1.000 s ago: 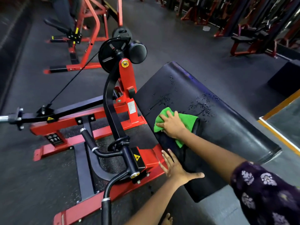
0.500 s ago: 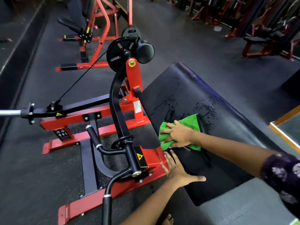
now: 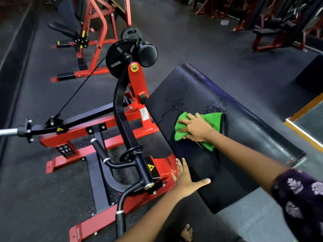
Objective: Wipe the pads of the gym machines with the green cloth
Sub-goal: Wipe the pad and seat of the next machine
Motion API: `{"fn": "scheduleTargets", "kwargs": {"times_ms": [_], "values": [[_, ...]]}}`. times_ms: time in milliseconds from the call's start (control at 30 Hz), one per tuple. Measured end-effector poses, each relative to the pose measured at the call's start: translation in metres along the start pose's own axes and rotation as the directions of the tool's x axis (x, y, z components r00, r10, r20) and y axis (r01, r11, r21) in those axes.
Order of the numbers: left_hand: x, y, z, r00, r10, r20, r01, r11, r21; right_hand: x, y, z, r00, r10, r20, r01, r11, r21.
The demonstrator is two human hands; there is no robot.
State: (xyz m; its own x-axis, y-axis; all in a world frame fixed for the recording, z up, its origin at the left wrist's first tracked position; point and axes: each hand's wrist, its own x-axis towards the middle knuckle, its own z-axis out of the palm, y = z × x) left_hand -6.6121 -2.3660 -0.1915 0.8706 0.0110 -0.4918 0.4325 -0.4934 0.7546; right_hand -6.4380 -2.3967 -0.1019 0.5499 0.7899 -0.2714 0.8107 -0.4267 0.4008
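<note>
On the sloped pad (image 3: 248,130), you are mid-wipe.
Your right hand (image 3: 197,127) presses the green cloth (image 3: 212,120) flat; your left hand (image 3: 186,179) lies spread, bracing the edge. Droplets (image 3: 218,105) ahead call for an upward stroke next.

The green cloth (image 3: 208,124) lies crumpled and flat on the sloped black pad (image 3: 244,130), pressed under the palm and spread fingers of the right hand (image 3: 196,127), with folds sticking out past the fingertips and beside the wrist. Water droplets bead on the pad's glossy surface just beyond the cloth, and its near edge sits under the left hand (image 3: 186,180).
</note>
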Motion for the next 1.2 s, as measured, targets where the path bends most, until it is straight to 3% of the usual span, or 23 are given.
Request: {"fn": "scheduleTargets", "kwargs": {"times_ms": [67,200,333,367,533,700,833,867,900,1000,1033,1067,1200], "values": [[0.002,-0.002,0.0,1.0,-0.013,-0.016,0.014,1.0,0.014,-0.004,-0.025,0.008,0.998,0.059,-0.013,-0.059,0.998,0.026],[0.013,-0.008,-0.003,0.993,-0.033,-0.112,0.043,0.996,0.083,-0.016,-0.033,0.02,0.979,-0.203,0.034,0.202,0.979,0.016],[0.031,-0.004,-0.018,0.975,-0.072,-0.211,0.082,0.996,0.038,0.005,-0.021,0.008,0.988,0.145,-0.047,-0.144,0.989,0.029],[0.037,-0.002,-0.022,0.971,-0.093,-0.22,0.098,0.995,0.01,0.007,-0.032,0.009,0.987,0.156,-0.037,-0.155,0.987,0.028],[0.054,0.006,-0.031,0.978,-0.168,-0.123,0.161,0.985,-0.064,0.016,-0.025,0.017,0.983,-0.181,-0.017,0.181,0.983,-0.017],[0.054,0.005,-0.032,0.977,-0.185,-0.105,0.182,0.983,-0.038,0.043,-0.022,0.006,0.997,0.045,-0.058,-0.045,0.999,-0.001],[0.059,0.005,-0.034,0.978,-0.177,-0.108,0.173,0.984,-0.051,0.038,-0.04,0.019,0.951,-0.31,0.004,0.308,0.944,-0.12],[0.058,0.005,-0.035,0.977,-0.182,-0.109,0.177,0.983,-0.057,0.042,-0.033,0.016,0.944,-0.33,-0.006,0.327,0.937,-0.126],[0.057,0.005,-0.034,0.976,-0.187,-0.113,0.18,0.981,-0.067,0.047,-0.025,0.012,0.953,-0.3,-0.031,0.294,0.947,-0.125],[0.054,0.005,-0.029,0.972,-0.206,-0.115,0.198,0.977,-0.079,0.061,-0.013,0.006,0.992,0.027,-0.122,-0.027,1.0,0.006],[0.054,0.004,-0.028,0.971,-0.206,-0.118,0.199,0.977,-0.074,0.063,-0.017,0.007,0.99,0.074,-0.117,-0.072,0.997,0.022],[0.054,0.003,-0.027,0.97,-0.209,-0.12,0.203,0.977,-0.06,0.063,-0.024,0.01,0.992,0.054,-0.11,-0.054,0.999,0.008],[0.059,0.005,-0.036,0.966,-0.198,-0.167,0.203,0.979,0.009,0.057,-0.033,0.018,0.962,-0.27,-0.034,0.266,0.96,-0.089]]}}
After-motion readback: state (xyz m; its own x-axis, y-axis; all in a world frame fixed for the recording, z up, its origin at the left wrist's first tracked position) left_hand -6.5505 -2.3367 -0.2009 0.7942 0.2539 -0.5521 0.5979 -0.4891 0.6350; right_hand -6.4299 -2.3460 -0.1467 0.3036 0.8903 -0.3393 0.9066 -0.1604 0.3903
